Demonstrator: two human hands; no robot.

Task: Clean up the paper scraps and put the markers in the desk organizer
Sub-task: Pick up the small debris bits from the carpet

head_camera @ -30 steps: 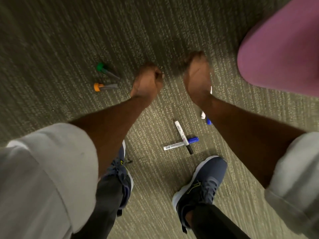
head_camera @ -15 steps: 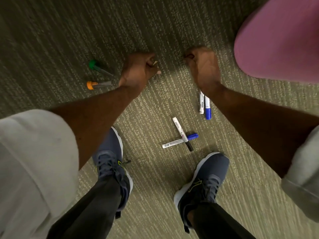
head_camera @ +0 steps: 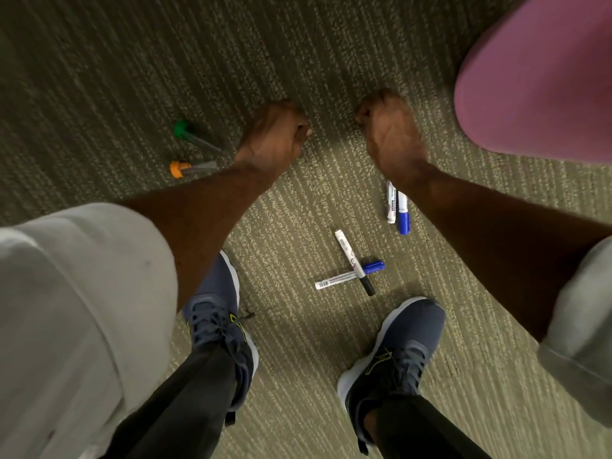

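1. A white blue-capped marker (head_camera: 334, 280) and a white black-capped marker (head_camera: 350, 255) lie crossed on the green ribbed carpet (head_camera: 298, 44), between the person's dark shoes (head_camera: 394, 346).
2. A pair of white markers (head_camera: 391, 203) lies at one o'clock from them, by the right wrist. A green-capped marker (head_camera: 181, 130) and an orange-capped marker (head_camera: 180, 168) sit at ten o'clock.
3. The left hand (head_camera: 271, 134) and right hand (head_camera: 389, 134) hover at twelve o'clock, curled into fists. Whether they hold anything, I cannot tell.
4. I'd lift the black-capped one first; it seems to lie on top.
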